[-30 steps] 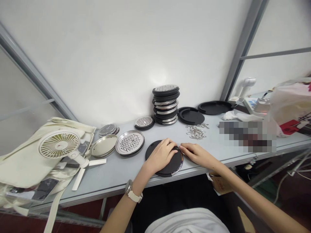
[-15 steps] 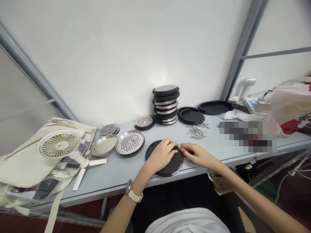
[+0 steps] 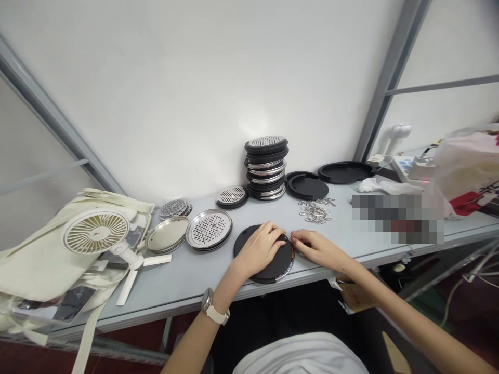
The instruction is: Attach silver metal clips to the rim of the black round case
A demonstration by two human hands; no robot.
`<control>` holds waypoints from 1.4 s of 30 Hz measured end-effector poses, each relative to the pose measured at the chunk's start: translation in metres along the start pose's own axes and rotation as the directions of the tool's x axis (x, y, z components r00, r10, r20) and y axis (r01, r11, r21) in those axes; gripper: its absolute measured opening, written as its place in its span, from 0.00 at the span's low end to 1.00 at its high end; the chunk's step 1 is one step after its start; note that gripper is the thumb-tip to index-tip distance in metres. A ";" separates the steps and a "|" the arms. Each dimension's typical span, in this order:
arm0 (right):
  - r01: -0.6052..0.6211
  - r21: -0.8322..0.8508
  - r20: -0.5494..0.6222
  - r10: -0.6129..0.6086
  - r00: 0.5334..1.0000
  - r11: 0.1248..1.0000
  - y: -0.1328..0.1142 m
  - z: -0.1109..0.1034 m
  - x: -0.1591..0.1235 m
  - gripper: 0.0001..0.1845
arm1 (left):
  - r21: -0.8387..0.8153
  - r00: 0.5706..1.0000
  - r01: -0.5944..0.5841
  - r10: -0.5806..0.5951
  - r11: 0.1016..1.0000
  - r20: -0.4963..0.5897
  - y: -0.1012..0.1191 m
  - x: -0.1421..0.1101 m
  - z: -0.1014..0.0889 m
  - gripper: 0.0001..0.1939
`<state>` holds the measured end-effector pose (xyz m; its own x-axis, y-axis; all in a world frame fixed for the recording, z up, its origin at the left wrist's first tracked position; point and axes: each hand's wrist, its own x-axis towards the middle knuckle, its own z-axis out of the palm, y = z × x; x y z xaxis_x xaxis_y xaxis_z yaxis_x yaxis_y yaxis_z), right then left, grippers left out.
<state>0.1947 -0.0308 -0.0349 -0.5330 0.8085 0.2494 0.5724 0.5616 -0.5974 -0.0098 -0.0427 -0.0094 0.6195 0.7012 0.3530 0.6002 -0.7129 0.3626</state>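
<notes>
A round black holder (image 3: 245, 244) lies near the front edge of the table, and a shiny, patterned metal rim (image 3: 289, 269) shows along its right side. My left hand (image 3: 262, 248) rests on top and holds it down, fingers bent together, thumb near the right edge. Against that edge, my right hand (image 3: 314, 247) is closed in a pinch. A sliver of bright metal (image 3: 287, 237) shows between the two hands; the fingers hide most of it. Just behind them lies a heap of silver wire clips (image 3: 315, 212).
A tall stack of black holders with metal discs (image 3: 266, 169) stands by the wall. Perforated grater discs (image 3: 208, 229) and plain metal plates (image 3: 167, 235) lie left, beside a white fan (image 3: 96, 232) on a cream bag (image 3: 42, 254). Black trays (image 3: 346, 172) and a plastic bag (image 3: 468, 161) are right.
My right fingertips have shifted very slightly right along the holder's edge. My left hand and the holder stay in place.
</notes>
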 end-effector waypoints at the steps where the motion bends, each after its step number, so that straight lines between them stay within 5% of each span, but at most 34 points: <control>1: -0.001 -0.003 0.003 0.001 1.000 1.000 0.000 0.000 0.000 0.17 | 0.001 1.000 -0.001 0.001 1.000 0.000 0.000 0.000 0.000 0.12; 42: 0.016 -0.030 -0.003 -0.016 1.000 0.999 0.004 0.003 0.000 0.18 | 0.021 1.000 -0.026 0.026 0.999 0.006 0.001 0.001 -0.001 0.12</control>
<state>0.1954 -0.0288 -0.0398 -0.5402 0.8000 0.2612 0.5825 0.5794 -0.5701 -0.0091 -0.0430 -0.0083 0.6378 0.6825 0.3571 0.5945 -0.7309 0.3352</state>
